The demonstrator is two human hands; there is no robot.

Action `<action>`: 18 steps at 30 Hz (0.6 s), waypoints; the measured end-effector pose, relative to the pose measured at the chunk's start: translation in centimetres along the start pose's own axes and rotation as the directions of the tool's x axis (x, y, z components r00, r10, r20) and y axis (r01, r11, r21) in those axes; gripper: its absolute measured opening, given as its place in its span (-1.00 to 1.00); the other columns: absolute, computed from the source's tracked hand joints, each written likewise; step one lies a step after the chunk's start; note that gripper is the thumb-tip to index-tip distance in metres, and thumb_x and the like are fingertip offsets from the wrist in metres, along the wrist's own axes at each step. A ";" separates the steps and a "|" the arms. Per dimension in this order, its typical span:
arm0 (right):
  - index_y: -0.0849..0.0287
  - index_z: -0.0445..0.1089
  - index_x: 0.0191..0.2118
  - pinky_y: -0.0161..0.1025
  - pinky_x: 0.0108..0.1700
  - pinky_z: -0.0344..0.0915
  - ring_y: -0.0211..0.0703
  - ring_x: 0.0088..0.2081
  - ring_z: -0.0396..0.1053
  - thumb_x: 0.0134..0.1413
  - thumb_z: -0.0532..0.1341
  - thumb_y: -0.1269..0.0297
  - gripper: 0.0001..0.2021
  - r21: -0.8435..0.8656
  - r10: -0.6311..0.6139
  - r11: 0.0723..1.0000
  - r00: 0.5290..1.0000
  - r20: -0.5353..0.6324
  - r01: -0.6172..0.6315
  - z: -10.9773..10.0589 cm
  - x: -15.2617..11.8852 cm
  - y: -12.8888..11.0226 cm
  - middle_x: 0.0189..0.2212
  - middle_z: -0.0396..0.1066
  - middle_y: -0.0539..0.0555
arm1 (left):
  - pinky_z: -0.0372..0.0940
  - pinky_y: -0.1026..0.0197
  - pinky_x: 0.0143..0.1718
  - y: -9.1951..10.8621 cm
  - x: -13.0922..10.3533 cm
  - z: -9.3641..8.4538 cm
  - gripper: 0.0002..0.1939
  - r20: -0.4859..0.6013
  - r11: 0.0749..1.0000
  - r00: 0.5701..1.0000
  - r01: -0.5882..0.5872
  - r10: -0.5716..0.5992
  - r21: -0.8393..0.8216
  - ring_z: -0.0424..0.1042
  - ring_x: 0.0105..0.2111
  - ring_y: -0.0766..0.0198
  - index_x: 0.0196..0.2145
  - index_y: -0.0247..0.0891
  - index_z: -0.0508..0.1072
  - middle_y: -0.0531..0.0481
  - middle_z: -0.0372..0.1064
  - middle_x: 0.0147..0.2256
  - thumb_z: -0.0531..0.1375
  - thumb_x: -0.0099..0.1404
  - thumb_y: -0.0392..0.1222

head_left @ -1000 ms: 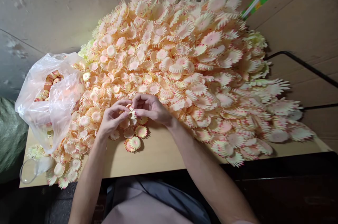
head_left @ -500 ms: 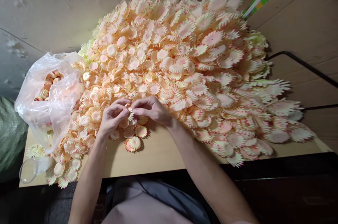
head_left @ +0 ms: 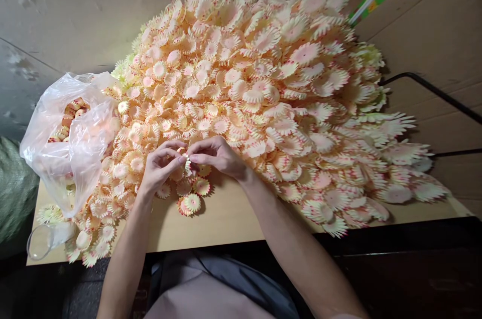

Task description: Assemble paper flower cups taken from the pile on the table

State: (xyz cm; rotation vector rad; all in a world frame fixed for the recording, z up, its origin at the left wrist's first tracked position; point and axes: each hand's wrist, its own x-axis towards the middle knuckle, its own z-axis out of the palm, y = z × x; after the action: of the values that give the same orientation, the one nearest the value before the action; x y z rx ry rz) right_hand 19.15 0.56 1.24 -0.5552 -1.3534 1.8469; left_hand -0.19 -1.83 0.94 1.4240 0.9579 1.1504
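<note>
One flower (head_left: 188, 167) is being pinched by left hand (head_left: 161, 164) and right hand (head_left: 216, 156), both closed on it, apparently for fine control, above the near edge of the heap (head_left: 244, 78). Bag (head_left: 87, 151) and cup (head_left: 62, 233) are being kept left, all being borne by a pale table (head_left: 229, 213), bounded far by wall (head_left: 64, 23), right by cardboard (head_left: 425, 53).

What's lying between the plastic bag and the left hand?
In the head view, heaped pale flower-shaped pieces fill the stretch between the plastic bag and the left hand.
</note>
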 end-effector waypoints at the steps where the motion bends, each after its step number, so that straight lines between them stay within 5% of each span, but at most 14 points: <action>1: 0.28 0.52 -0.36 -0.30 -0.38 0.37 -0.26 -0.49 0.40 0.07 0.33 0.25 -0.83 0.000 -0.002 1.000 1.000 0.002 0.002 0.0 0.0 0.0 -0.52 0.48 0.05 | 0.29 0.09 0.03 0.0 0.0 0.0 -0.89 -0.002 1.000 1.000 0.003 -0.003 -0.003 0.44 -0.07 0.19 -0.46 -0.22 0.58 -0.09 0.46 -0.12 0.34 0.19 -0.16; 18: 0.28 0.50 -0.41 -0.34 -0.46 0.34 -0.29 -0.55 0.37 0.02 0.32 0.28 -0.85 -0.093 -0.009 0.996 0.997 -0.072 0.003 0.0 0.2 0.4 -0.57 0.46 0.02 | 0.28 0.10 0.03 0.1 0.1 0.0 -0.88 0.007 0.998 1.000 -0.009 0.008 0.064 0.44 -0.07 0.19 -0.44 -0.22 0.57 -0.08 0.47 -0.12 0.32 0.22 -0.16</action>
State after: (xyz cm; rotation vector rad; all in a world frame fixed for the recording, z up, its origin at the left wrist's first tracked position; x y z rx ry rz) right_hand 18.94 0.65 0.91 -0.6590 -1.3958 1.7492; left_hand -0.16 -1.79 1.00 1.4834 0.9924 1.1293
